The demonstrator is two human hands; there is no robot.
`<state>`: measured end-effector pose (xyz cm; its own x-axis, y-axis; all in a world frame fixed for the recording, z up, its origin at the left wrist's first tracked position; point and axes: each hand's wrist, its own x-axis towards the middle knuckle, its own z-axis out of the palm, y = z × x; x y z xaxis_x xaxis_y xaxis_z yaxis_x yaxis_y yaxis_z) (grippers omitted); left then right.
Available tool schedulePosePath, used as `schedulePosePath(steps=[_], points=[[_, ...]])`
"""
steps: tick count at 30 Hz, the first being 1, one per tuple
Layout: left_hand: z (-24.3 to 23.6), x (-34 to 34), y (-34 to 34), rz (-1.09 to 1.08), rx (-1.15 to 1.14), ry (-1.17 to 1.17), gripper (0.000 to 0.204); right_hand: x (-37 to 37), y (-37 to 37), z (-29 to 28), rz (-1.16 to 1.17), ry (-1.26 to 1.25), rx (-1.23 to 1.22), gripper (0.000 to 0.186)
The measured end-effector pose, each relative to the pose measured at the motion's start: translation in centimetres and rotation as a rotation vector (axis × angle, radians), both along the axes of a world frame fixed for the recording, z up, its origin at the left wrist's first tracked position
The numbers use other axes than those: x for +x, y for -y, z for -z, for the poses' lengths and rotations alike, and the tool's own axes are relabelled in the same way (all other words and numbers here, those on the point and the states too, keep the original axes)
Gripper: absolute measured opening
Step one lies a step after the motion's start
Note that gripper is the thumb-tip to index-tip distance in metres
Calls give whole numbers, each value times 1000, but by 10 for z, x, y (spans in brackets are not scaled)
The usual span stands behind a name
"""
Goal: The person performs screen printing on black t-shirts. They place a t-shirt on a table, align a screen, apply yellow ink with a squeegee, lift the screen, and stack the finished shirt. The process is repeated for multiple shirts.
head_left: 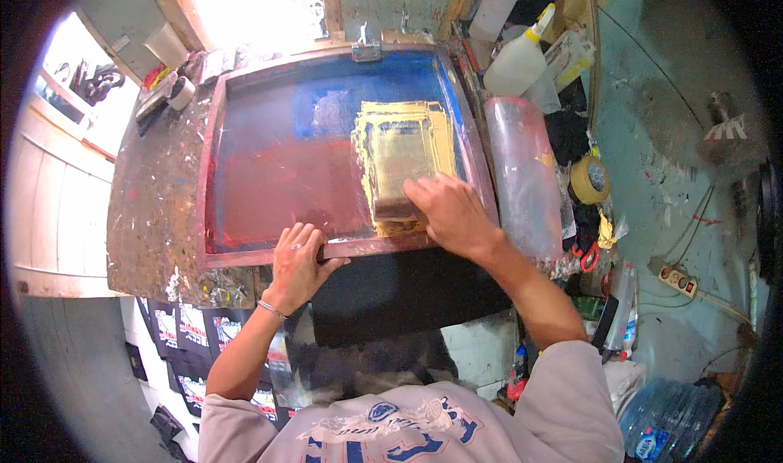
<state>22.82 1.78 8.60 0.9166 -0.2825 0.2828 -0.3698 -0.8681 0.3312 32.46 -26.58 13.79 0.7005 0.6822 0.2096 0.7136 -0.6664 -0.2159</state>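
Observation:
A screen printing frame [236, 257] with red-brown wooden bars lies on the worktable, its mesh stained blue and dull red. My left hand [298, 261] is closed over the frame's near bar, fingers on top and thumb along its edge. In my right hand [457, 218] is a squeegee [393, 209], with its blade down on the mesh near the frame's right front part. Around and beyond the squeegee, pale yellow ink [408, 112] is spread in a rough rectangle. Black cloth [391, 296] hangs below the frame's near edge, partly in shadow.
A metal clamp [367, 51] holds the frame's far bar. On the right stand a spray bottle [518, 59], a clear plastic roll [526, 178], a tape roll [589, 179] and red-handled scissors [586, 257]. A white cup [181, 93] sits at the far left; printed black pieces [193, 330] lie lower left.

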Motion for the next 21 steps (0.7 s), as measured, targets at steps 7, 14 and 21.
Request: schedulePosePath(steps=[7,14,21], points=[[-13,-1,2,-13,-24,6,48,-29,6,5,77,185,106,19],[-127,23,-7,-16,-164,-24,46,-14,4,-81,145,387,187,51],[-250,93,-17,-176,-8,519,39,89,-7,-215,175,744,318,70]])
